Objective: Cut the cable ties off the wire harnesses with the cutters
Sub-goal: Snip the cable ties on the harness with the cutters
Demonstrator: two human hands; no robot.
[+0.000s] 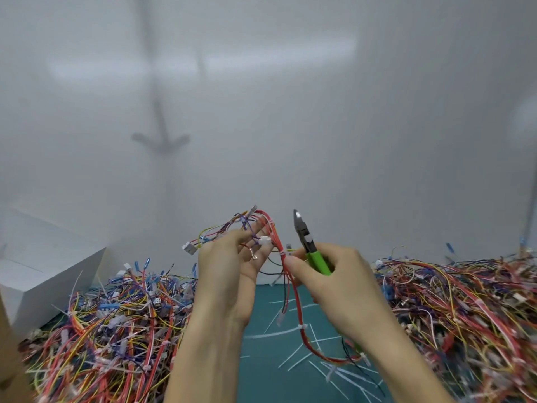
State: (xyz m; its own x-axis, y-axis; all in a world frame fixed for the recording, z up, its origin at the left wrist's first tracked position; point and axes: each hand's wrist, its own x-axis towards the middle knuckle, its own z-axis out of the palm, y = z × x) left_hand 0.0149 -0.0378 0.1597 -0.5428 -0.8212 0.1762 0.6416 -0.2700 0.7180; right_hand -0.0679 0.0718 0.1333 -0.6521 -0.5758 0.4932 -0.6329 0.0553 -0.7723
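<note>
A red-leaded multicoloured wire harness (295,295) is gripped aloft by the left hand (229,263), so that 1 white plastic cable tie (283,253) is exposed; green-handled steel cutters (308,246) are clasped, tips upward, by the right hand (328,282).

Soft, even, bright light; hazy wall (319,112), blurred, bowed edges.

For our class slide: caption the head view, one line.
A harness in the left hand, green cutters in the right hand beside it.
</note>
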